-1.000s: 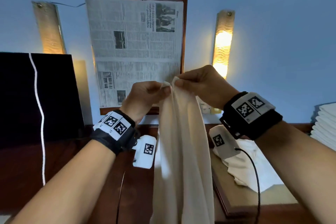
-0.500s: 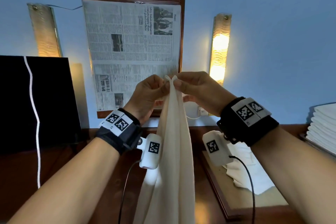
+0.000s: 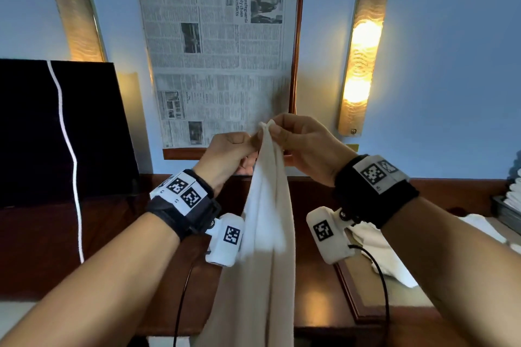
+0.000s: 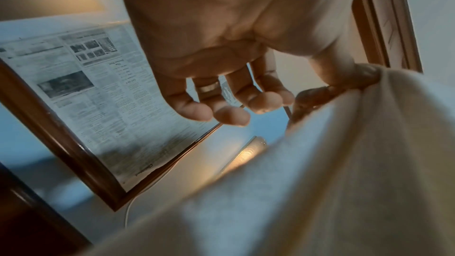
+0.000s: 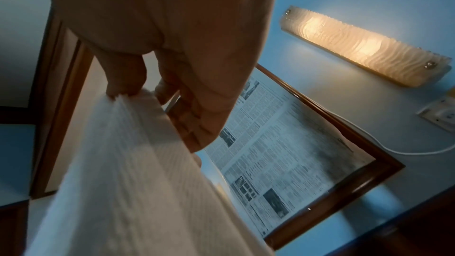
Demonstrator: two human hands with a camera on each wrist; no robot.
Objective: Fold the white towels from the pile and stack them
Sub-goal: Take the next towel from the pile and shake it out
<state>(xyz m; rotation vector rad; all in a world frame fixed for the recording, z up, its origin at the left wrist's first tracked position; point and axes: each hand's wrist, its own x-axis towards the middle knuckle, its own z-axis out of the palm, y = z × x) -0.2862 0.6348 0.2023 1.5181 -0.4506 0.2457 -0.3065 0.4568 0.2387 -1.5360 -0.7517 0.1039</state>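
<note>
Hanging in long soft folds over the dark polished wooden desk [image 3: 315, 284], the white towel [image 3: 262, 248] drapes from its bunched top corner, held up at centre before the framed newspaper [image 3: 217, 51] on the far wall. Both the left hand [image 3: 225, 158] and right hand [image 3: 307, 149] pinch that corner between thumb and forefinger, other fingers loosely curled. Crumpled white towels [image 3: 377, 251] lie right, beside a neat folded stack [image 3: 514, 194].
</note>
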